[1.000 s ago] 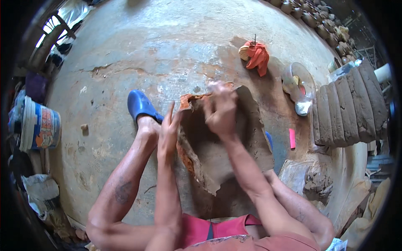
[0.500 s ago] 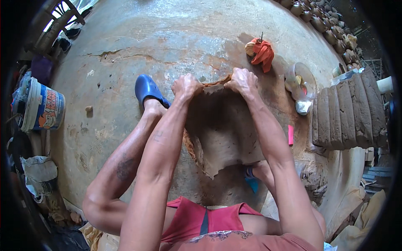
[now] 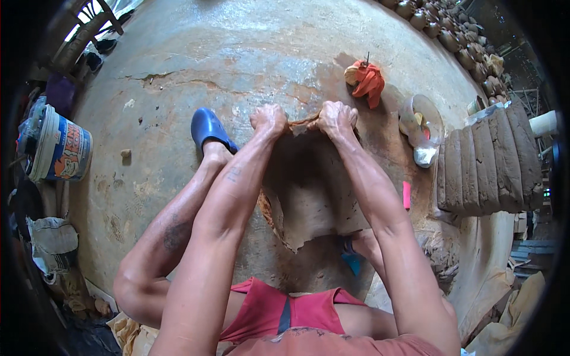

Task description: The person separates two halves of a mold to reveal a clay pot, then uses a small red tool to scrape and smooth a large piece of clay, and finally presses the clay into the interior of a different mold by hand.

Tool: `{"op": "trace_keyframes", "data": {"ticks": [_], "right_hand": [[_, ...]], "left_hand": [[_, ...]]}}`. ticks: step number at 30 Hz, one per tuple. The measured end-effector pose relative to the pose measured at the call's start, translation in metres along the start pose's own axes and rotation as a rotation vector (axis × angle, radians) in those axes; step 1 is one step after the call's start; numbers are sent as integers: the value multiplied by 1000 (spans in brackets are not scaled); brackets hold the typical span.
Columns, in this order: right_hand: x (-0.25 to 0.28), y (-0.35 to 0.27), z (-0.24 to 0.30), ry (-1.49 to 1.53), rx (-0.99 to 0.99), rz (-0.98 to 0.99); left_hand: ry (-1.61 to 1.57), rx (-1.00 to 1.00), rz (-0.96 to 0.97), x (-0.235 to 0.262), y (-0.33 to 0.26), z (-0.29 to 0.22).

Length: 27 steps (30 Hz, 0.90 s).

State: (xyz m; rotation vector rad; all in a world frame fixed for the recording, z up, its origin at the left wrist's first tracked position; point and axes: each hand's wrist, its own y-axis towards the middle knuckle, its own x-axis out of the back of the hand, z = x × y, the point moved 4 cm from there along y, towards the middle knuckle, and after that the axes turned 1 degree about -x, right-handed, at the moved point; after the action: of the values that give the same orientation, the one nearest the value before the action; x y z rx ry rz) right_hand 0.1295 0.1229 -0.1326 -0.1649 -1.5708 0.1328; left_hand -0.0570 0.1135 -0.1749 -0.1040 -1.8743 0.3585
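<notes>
A large grey-brown sheet of wet clay (image 3: 317, 207), curved like a hollow shell with ragged edges, stands between my legs over the floor. My left hand (image 3: 270, 120) is closed around its far edge. Just to the right, my right hand (image 3: 337, 117) grips the same edge, fingers folded over it. A short strip of orange-brown rim shows between the two fists. The clay's inside is shadowed near the top and paler lower down. My forearms cover parts of both its sides, and its outer face is hidden.
Stacked clay slabs (image 3: 490, 163) stand at right, beside a clear plastic tub (image 3: 436, 121). Beyond my right hand lies an orange cloth bundle (image 3: 369, 83). A pink strip (image 3: 407, 195) is on the floor. At left are a bucket (image 3: 71, 148) and my blue clog (image 3: 208, 127).
My two hands have come slightly closer together along the clay's far edge, both still gripping it. The view has shifted a little, moving the things at right slightly leftward.
</notes>
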Motion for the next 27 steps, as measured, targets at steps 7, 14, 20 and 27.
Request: {"op": "trace_keyframes", "data": {"ticks": [7,14,20,27], "right_hand": [[-13,2,10,-158,13,137],[-22,8,1,-89,-3,-148],[-21,-12,27,-179,-55,-37],[6,-22,30,-83,-72,51]], "left_hand": [[-1,-71,27,-21,-3,4],[46,-73,36,-3,6,-17],[97,-154,83,-24,3,1],[-155,-153,88,-23,24,9]]}}
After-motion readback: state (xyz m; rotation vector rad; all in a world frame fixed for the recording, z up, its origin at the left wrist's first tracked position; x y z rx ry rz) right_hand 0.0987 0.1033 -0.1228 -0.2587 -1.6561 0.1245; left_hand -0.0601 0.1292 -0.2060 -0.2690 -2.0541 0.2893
